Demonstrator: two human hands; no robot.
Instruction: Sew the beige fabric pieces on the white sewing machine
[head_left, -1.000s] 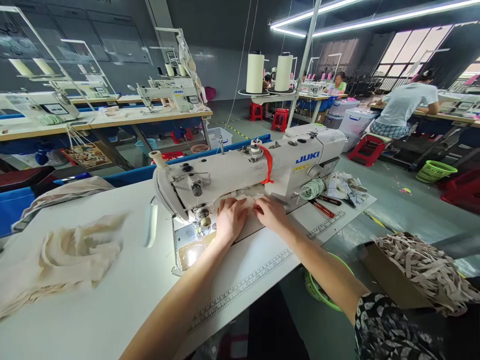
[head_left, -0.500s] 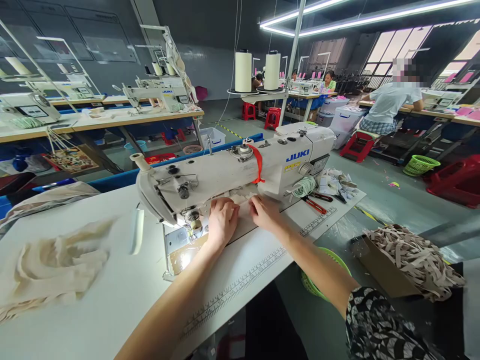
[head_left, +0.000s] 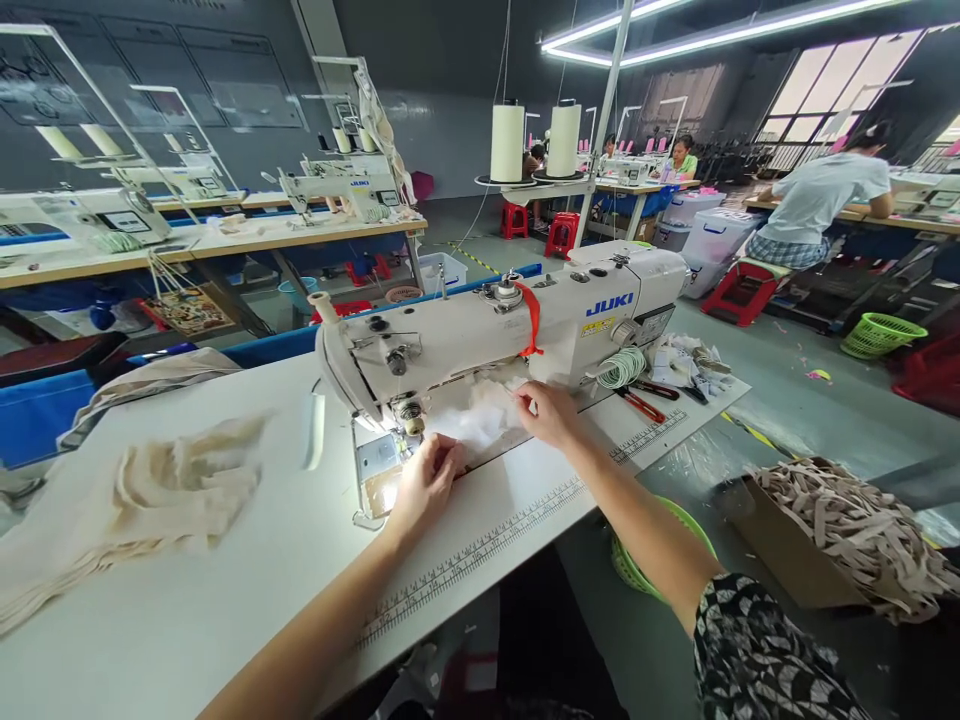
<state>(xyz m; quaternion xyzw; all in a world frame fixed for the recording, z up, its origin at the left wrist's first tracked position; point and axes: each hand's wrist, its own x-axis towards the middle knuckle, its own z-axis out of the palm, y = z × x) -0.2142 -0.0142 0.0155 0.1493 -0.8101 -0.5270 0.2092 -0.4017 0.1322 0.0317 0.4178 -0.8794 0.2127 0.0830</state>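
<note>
Our left hand (head_left: 433, 472) curls by the needle end of the sewing machine (head_left: 469, 340), and we can't tell whether its fingers grip anything. Our right hand (head_left: 551, 412) pinches the pale cloth (head_left: 484, 420), which lies under the machine's arm between our hands. Left to right, we've got beige fabric (head_left: 176, 490) rumpled on the white table (head_left: 285, 500), a red ribbon (head_left: 534, 315) round the arm, coiled green cord (head_left: 622, 368), fabric scraps (head_left: 686, 360), then a box (head_left: 787, 558) heaped with strips (head_left: 855, 520).

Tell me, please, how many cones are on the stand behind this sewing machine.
2: left cone and right cone, side by side; others behind might be hidden.
</note>
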